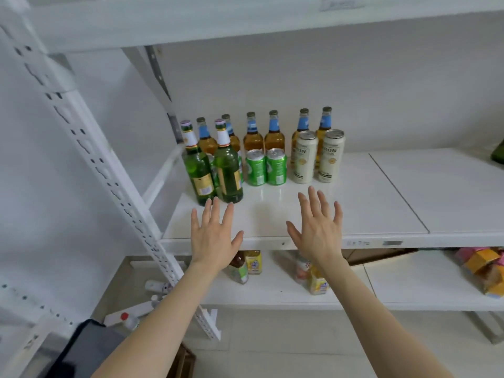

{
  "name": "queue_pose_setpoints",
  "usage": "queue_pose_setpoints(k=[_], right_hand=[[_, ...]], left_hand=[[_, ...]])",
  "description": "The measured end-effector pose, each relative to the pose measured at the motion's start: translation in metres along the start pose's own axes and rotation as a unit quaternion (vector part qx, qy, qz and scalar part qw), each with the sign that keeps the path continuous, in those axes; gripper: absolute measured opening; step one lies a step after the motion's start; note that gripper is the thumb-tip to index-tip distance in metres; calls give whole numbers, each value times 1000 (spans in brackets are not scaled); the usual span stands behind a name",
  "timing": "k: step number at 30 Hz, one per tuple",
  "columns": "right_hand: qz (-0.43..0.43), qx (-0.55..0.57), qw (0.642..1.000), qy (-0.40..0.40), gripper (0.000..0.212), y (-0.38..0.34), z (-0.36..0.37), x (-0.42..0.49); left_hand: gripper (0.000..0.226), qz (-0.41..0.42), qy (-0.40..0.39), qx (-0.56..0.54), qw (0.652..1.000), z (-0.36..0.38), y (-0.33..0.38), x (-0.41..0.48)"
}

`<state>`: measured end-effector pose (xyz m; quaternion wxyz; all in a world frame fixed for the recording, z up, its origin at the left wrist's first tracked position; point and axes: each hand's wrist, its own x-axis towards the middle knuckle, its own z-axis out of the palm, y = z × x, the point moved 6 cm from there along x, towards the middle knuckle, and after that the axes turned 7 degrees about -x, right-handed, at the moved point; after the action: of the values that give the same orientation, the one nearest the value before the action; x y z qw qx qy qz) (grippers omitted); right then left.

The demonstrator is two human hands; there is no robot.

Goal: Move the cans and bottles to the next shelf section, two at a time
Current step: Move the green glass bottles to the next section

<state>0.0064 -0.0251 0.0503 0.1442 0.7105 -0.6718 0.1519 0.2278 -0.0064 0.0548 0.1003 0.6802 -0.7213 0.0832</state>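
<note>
I am holding both hands out flat over the front lip of the white shelf [272, 242], palms down and fingers spread, gripping nothing. My left hand [211, 236] is hovering with its fingertips just short of the two green glass bottles [227, 170], which are standing upright at the shelf's left front corner. My right hand [319, 230] is reaching over a bare strip of shelf, with open room ahead of it before the drinks begin. Past that strip, two green cans [266, 167] are sitting side by side, touching, and two taller cream cans [317, 158] are standing just to their right. Behind them, a row of amber bottles [274, 135] with blue neck labels is lining the back wall. To the right, a seam [398, 190] is dividing this panel from the next shelf section [441, 186], which is lying mostly bare. Below, the lower shelf [395, 282] is carrying small bottles [246, 266] and colourful packets [482, 268].
</note>
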Motion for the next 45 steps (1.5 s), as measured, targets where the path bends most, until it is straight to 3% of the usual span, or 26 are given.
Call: queue_pose_setpoints(k=[9,17,22,25,28,31,36,45], right_hand=[[-16,34,999,-7,75,-86,27,52],[-5,137,990,-23,84,-124,50,105],[14,239,969,-55,87,-133,71,129],[26,354,932,-75,86,-137,78,146],[60,484,865,-121,80,-142,83,162],[81,560,808,-167,70,-145,92,177],[73,624,751,-205,47,-147,99,191],[84,653,724,-209,62,-144,112,198]], left_hand=[[77,-38,9,-19,999,10,-96,39],[86,-44,45,-30,998,30,-150,89],[96,-51,20,-150,987,58,-165,116],[94,-93,-6,-329,940,77,-167,133],[77,-135,-48,-540,829,93,-162,147],[68,-155,-69,-649,741,101,-160,156],[77,-158,-103,-704,685,110,-165,172],[79,-142,-115,-712,678,106,-164,181]])
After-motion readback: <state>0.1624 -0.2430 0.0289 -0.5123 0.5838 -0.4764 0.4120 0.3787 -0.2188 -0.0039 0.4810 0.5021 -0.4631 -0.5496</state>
